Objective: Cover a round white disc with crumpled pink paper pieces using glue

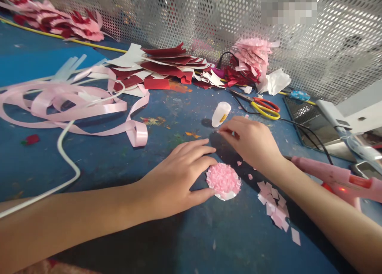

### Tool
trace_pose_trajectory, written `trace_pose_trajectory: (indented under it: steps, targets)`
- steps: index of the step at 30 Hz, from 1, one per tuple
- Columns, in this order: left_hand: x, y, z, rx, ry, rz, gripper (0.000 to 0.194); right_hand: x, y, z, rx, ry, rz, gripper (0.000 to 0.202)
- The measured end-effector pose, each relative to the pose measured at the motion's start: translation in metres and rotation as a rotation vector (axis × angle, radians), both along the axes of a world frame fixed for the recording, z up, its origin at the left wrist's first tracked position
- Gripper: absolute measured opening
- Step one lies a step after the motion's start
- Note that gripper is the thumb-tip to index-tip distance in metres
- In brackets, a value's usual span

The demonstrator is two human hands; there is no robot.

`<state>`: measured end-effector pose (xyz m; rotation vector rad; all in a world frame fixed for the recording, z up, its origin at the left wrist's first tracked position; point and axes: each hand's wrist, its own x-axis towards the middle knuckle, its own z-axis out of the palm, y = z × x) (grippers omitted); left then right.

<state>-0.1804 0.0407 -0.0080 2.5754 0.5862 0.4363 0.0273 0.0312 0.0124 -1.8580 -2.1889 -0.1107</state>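
A round white disc covered with pink paper pieces (223, 180) lies on the blue table. My left hand (182, 174) rests beside it with fingers spread, the thumb and index fingertips at its left edge. Bare white shows along the disc's lower rim. Farther up, my right hand (250, 137) is closed in a pinch low over the table; whatever is between the fingertips is too small to make out. Just beyond those fingertips is a small white bottle (221, 114). Small pink paper squares (276, 206) lie under and beside my right forearm.
Pink ribbon (89, 107) and a white cord (68, 158) spread over the left side. Stacked red and white paper (167, 65) lies by the perforated metal panel (179, 19). Scissors (264, 108), a black cable and a pink glue gun (337, 176) are at right.
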Motion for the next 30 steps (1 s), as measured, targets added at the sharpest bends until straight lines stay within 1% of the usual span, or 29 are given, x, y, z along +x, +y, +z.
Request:
trace_pose_trajectory:
  steps: [4, 8, 14, 21, 26, 30]
  targets:
    - [0.000, -0.001, 0.002, -0.007, 0.008, -0.022, 0.038, -0.004, 0.002, -0.007, 0.072, -0.117, -0.122, 0.023]
    - [0.000, -0.001, 0.003, -0.010, -0.011, -0.031, 0.037, -0.008, 0.004, -0.015, 0.091, -0.120, -0.183, 0.025]
    - [-0.001, -0.001, 0.001, 0.009, -0.029, -0.043, 0.037, -0.008, 0.005, -0.016, 0.060, -0.084, -0.166, 0.024]
    - [-0.001, -0.002, 0.000, 0.035, -0.006, -0.050, 0.037, -0.008, 0.006, -0.018, 0.047, -0.037, -0.204, 0.022]
    - [-0.001, -0.002, 0.000, 0.048, -0.002, -0.055, 0.037, -0.011, 0.007, -0.019, 0.045, -0.083, -0.195, 0.022]
    - [-0.001, -0.002, -0.001, 0.052, 0.004, -0.050, 0.037, -0.014, 0.005, -0.020, 0.068, -0.162, -0.174, 0.024]
